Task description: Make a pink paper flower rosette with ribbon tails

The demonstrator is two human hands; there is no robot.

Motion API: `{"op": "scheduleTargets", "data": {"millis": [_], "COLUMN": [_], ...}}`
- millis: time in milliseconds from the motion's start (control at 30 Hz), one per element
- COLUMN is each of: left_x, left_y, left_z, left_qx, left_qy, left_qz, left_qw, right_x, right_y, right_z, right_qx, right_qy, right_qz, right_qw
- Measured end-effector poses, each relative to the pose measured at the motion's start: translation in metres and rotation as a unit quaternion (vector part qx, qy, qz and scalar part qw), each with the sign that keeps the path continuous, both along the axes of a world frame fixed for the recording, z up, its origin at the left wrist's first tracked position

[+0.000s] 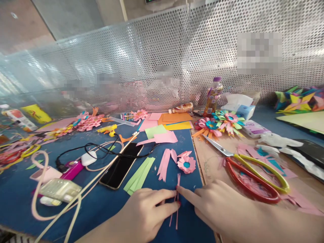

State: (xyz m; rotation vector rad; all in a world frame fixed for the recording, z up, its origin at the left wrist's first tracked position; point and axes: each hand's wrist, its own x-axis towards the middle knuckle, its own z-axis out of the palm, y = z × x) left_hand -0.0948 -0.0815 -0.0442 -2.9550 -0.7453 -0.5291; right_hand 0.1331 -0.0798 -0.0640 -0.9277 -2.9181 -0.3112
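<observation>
Thin pink paper strips [178, 179] run upright between my hands, low over the blue table. My left hand [149, 207] is closed, with its fingertips on the strips from the left. From the other side, my right hand [215, 199] presses its index fingertip against them, its other fingers curled; its thumb is hidden. Just beyond lie wider pink paper strips [165, 165] and a pink paper flower [186, 164] with a blue centre. Green paper strips [140, 176] are fanned out past my left hand. Scissors [253, 170] with red and yellow handles rest beyond my right hand.
A black phone [121, 166], pale cables and a power bank [73, 169] lie left, near a yellow glue gun [108, 129]. Coloured paper sheets [174, 118], finished paper flowers [227, 119], a bottle [213, 96] and tissues [238, 103] stand before a perforated metal screen [141, 57].
</observation>
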Motion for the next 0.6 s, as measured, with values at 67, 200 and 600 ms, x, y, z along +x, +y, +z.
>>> {"op": "scheduleTargets", "data": {"millis": [67,200,600], "left_x": [-0.0002,-0.0003,0.0015], "left_y": [0.0005,0.0013,0.001], "left_z": [-0.0004,-0.0006,0.0006], "left_qx": [-0.001,-0.001,-0.005], "left_qy": [-0.004,-0.033,-0.016], "left_qz": [-0.001,-0.003,-0.012], "left_qw": [1.0,0.999,1.0], "right_x": [0.0008,0.0016,0.0022], "right_y": [-0.0001,0.0,0.0004], "right_z": [-0.0004,-0.0017,-0.0025], "right_qx": [-0.005,-0.006,0.012], "right_qy": [0.002,0.015,0.025], "right_qz": [-0.003,-0.009,0.009], "right_qw": [1.0,1.0,1.0]}}
